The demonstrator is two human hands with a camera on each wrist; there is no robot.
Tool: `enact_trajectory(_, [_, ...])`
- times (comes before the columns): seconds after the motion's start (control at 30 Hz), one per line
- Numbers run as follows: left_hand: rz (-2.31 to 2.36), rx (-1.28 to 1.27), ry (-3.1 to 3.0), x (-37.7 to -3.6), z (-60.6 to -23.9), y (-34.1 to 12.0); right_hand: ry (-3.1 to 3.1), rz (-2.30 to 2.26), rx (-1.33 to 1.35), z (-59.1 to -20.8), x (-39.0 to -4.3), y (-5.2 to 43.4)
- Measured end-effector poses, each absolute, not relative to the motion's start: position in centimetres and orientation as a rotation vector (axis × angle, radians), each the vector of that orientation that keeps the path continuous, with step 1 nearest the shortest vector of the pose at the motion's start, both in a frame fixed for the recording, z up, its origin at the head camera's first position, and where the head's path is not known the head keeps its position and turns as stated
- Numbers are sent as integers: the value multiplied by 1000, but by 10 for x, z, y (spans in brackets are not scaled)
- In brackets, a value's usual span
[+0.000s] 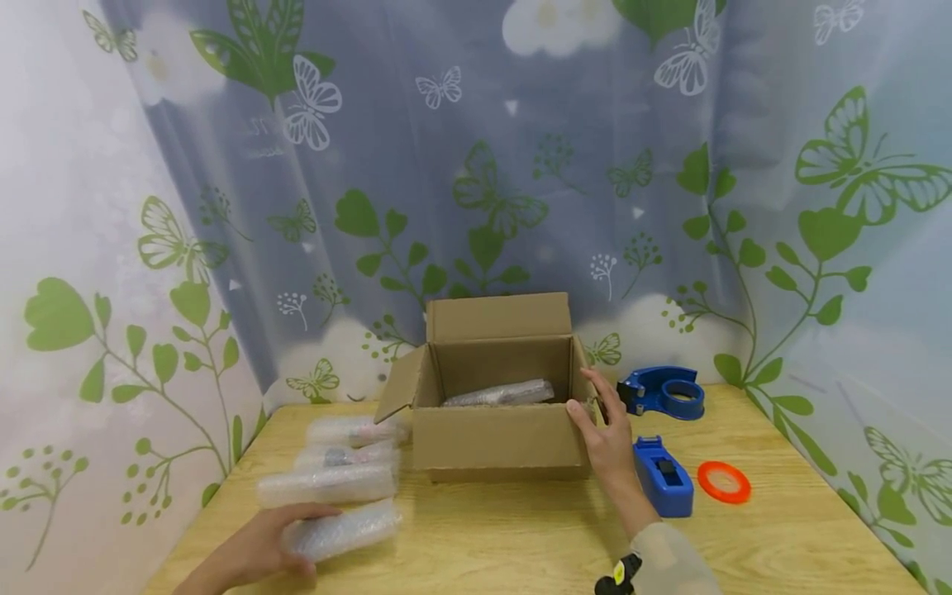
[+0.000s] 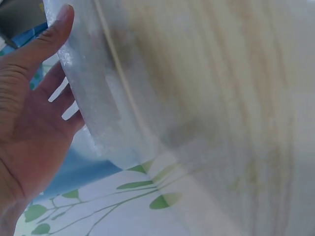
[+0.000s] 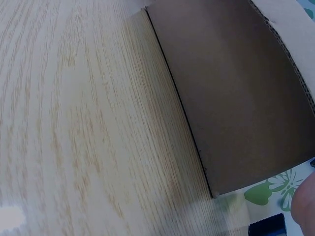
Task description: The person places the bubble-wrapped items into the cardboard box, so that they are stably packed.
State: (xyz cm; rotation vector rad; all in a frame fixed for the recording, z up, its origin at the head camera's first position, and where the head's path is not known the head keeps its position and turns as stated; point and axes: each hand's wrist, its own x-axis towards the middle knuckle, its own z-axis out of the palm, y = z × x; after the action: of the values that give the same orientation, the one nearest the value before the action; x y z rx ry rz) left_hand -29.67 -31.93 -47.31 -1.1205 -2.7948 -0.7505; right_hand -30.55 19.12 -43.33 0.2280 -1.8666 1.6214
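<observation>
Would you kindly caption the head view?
Left hand grips a bubble-wrapped roll; right hand steadies the open cardboard box.

Wrapped rolls [image 1: 338,483] left of box [image 1: 494,438] — tape dispensers [image 1: 662,475] right.

Wooden worktop [image 1: 521,545], pale grain, noted in all three views. On its right part: blue tape dispenser [image 1: 660,391] near the back edge, a second, smaller blue dispenser [image 1: 664,477] nearer the front, an orange tape ring [image 1: 724,482] lying flat just beside the latter, apart from it. On the left part: three bubble-wrapped rolls [image 1: 349,459] lying side by side in a row toward the back. Behind and to both sides: curtain [image 1: 476,165], blue-grey and white, printed with green leaves, butterflies and white flowers, hanging down to the worktop's edges. Same leaf print seen below the worktop edge in both wrist views.
</observation>
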Motion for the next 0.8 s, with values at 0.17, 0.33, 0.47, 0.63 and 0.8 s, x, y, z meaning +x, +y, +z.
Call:
enact_trajectory(0.17, [-726,-1095,-2750,-296,-460,-324,-1859,1612,233,-436,-309,193])
enact_trajectory(0.33, [-707,-1055,-2751,-294,-437,-329,-1856,1589,232,-453,-326,199])
enact_trajectory(0.47, [-706,-955,-2810,-291,-415,-334,-1866,1576,230,-463,-334,203])
enact_trajectory(0.63, [-651,-892,-2774,-288,-392,-337,-1865,1578,228,-458,-328,200])
enact_trajectory(0.8, [-672,-864,-2777,-290,-367,-333,-1868,1576,225,-469,-337,204])
